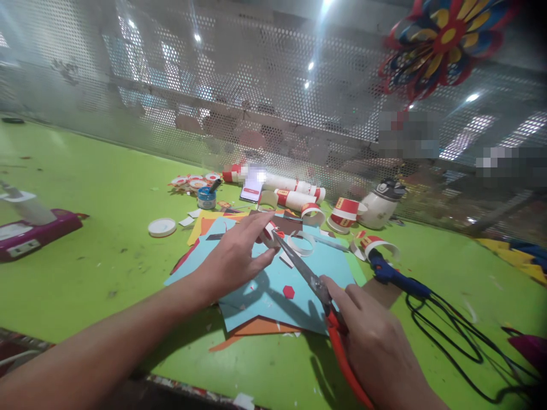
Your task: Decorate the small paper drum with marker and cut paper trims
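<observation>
My left hand point(241, 247) pinches a small red and white paper cup piece point(269, 234), held above light blue paper sheets point(325, 273). In my right hand point(370, 330) are scissors point(314, 282) with orange-red handles. Their blade tips meet the cup piece; whether the blades are parted is hard to see. A white paper ring point(301, 244) rests on the blue sheets just beyond the blades. Closer to me, a red paper hexagon point(289, 292) lies flat on the same sheets.
Cut paper cups point(344, 213) and a white kettle-like jug point(380, 205) stand at the back right. A blue glue gun point(395, 276) with a looped cord lies to the right. Behind the blue sheets are a blue paint jar point(207, 198) and a phone point(252, 187). A purple power strip point(38, 230) sits left.
</observation>
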`<state>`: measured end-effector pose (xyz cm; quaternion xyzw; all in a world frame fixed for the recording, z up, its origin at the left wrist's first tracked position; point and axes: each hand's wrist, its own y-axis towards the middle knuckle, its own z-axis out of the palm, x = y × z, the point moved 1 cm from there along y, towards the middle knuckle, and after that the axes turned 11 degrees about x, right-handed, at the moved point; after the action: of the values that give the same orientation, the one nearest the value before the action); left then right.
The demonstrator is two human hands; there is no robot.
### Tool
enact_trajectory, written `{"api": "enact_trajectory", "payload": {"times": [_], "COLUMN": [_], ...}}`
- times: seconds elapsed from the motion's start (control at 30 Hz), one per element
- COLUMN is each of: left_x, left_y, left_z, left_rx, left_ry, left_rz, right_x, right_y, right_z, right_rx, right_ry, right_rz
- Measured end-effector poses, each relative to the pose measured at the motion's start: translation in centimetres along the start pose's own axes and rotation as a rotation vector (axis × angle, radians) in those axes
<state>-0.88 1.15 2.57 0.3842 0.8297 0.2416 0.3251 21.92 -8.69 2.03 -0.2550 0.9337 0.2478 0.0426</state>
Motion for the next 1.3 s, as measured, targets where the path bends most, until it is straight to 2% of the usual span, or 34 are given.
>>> {"api": "enact_trajectory", "payload": {"times": [0.2, 0.27, 0.4, 0.5, 0.6, 0.8, 1.0, 1.23, 1.3], "left_x": [-0.2, -0.1, 0.2, 0.4, 0.4, 0.2, 0.4, 0.8, 0.9], "left_y": [0.5, 0.6, 0.8, 0.8, 0.9, 0.9, 0.9, 0.9, 0.8], "left_z": [-0.7, -0.8, -1.0, -1.3, -1.5, -1.8, -2.4, -2.7, -2.6], "left_rx": [0.082, 0.104, 0.161, 0.202, 0.219, 0.257, 0.262, 0.242, 0.256], "left_ry": [-0.079, -0.125, -0.272, -0.527, -0.756, -0.947, -1.076, -1.202, -1.230], "left_rz": [-0.046, -0.065, -0.212, -0.276, -0.210, -0.197, -0.259, -0.223, -0.208], "right_x": [-0.8, -1.0, -1.6, -2.3, -2.6, -2.1, -1.3, -1.6, -1.5], "right_y": [0.1, 0.0, 0.0, 0.2, 0.4, 0.4, 0.7, 0.3, 0.2], "right_z": [-0.3, -0.2, -0.2, -0.3, -0.2, -0.2, -0.6, -0.4, -0.5], "right_rx": [0.034, 0.080, 0.209, 0.255, 0.230, 0.202, 0.205, 0.025, 0.014], "right_ry": [-0.006, 0.017, 0.222, 0.417, 0.520, 0.614, 0.649, 0.554, 0.550], "right_rz": [0.014, 0.029, 0.126, 0.228, 0.270, 0.280, 0.163, 0.071, 0.070]}}
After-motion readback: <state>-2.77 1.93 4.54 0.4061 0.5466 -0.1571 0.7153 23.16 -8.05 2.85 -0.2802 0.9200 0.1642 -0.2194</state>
